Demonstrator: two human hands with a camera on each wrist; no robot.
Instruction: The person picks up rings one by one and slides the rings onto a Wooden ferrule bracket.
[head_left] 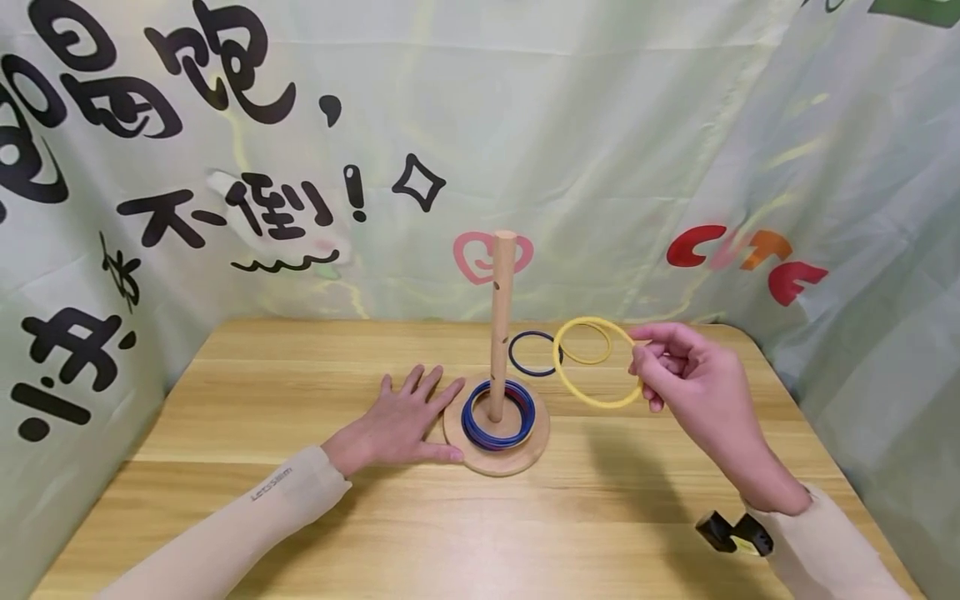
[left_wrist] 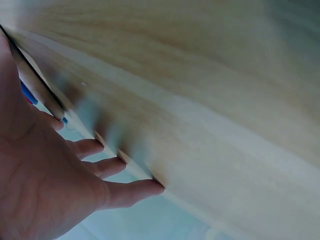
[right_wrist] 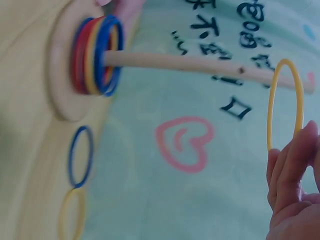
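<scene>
A yellow ring [head_left: 563, 379] hangs in the air to the right of the wooden peg [head_left: 501, 325]; my right hand [head_left: 697, 375] pinches its right edge between thumb and fingers. The peg stands upright on a round wooden base [head_left: 495, 462]. Around its foot lies a stack of rings [right_wrist: 95, 55], in blue, red and yellow. My left hand [head_left: 412, 417] lies with fingers spread on the table, its thumb and index finger reaching the left rim of the base. In the left wrist view, the fingertips [left_wrist: 157, 187] touch the wood.
Behind the peg on the right, a blue ring [head_left: 512, 354] and another yellow ring [head_left: 600, 362] lie on the wooden table [head_left: 300, 375]. Pale cloth [head_left: 600, 150] with printed lettering and a pink heart hangs around the table's back and sides.
</scene>
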